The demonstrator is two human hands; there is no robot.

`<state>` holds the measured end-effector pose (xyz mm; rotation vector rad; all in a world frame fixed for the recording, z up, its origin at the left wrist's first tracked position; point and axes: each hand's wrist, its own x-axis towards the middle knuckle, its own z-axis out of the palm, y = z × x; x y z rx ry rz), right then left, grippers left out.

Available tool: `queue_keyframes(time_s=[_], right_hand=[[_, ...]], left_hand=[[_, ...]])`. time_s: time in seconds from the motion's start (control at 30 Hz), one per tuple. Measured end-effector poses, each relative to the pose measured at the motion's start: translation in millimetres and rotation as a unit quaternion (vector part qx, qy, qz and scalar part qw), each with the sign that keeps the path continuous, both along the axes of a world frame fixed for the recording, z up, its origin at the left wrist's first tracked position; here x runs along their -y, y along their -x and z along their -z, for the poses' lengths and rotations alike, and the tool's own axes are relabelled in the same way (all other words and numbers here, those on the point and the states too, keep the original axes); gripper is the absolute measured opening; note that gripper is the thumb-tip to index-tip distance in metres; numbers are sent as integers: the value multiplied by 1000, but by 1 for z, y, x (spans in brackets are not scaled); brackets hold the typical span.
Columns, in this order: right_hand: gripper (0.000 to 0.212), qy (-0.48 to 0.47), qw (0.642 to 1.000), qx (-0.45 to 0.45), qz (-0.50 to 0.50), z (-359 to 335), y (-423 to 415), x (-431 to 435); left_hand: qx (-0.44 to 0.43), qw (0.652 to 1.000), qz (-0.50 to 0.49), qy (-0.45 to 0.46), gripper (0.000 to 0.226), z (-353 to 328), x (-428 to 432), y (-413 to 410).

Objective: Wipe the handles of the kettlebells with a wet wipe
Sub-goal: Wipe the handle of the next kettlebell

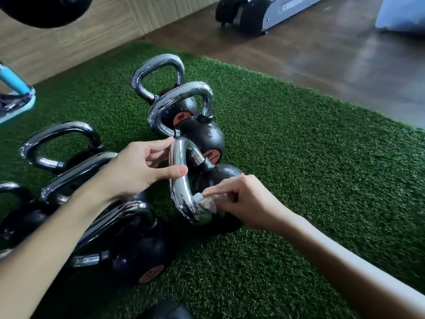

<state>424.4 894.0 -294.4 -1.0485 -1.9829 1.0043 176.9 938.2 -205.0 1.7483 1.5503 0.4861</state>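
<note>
Pressing a crumpled white wet wipe [207,201] onto the lower bend of a chrome handle [180,180], the right hand [245,201] has its forearm running off toward 4 o'clock. Forefinger stretched out over the wipe; other fingers curled in, bunching the cloth against the metal. Left hand [140,168], forearm running off toward 8 o'clock, grips the same handle at its upper bend: thumb laid across the near side, fingertips hooked round the far side, fingers close together.

Handle belongs to a black kettlebell [219,178] at frame centre, sitting on green artificial turf [299,157]. Droplets on its ball.

At 12 o'clock of it, two more kettlebells in a line: the nearer bell [204,137] with an orange label, the farther bell [184,110] partly hidden behind it. Both chrome handles beaded with moisture.

At 8 to 9 o'clock, a second row of kettlebells [57,128], partly under the left forearm; the nearest of that row [140,256], at 7 o'clock, shows an orange label.

Wooden floor [322,56] beyond the turf at 1 o'clock, carrying the base of a grey and black machine [253,14]. Blue-edged object [17,88] at 10 o'clock, cut by the frame edge.
</note>
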Motion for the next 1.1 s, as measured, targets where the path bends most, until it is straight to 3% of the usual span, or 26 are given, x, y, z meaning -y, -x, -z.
queue_keyframes(time_s=[0.13, 0.2, 0.33, 0.43, 0.6, 0.8, 0.93, 1.1], right_hand=[[18, 43, 997, 51, -31, -12, -27, -9], [16, 38, 998, 52, 4, -15, -49, -23], [18, 31, 985, -74, 156, -21, -71, -66], [21, 7, 980, -104, 170, -27, -70, -96], [21, -23, 994, -77, 77, -42, -46, -136], [15, 68, 987, 38, -141, -46, -23, -174], [25, 88, 983, 54, -151, -57, -24, -175], [23, 81, 981, 40, -172, -61, -30, -164]], left_hand=[[-43, 999, -2, -10, 125, -7, -3, -28], [-83, 996, -9, -34, 115, -10, 3, -52], [-139, 983, -38, -115, 93, -8, 17, -107], [-152, 969, -108, -160, 72, -8, 29, -121], [-154, 934, -212, -241, 47, -3, 75, -142], [-163, 925, -239, -247, 52, 16, 90, -150], [-83, 929, -268, -243, 51, 19, 91, -146], [-49, 940, -230, -247, 54, 18, 84, -133]])
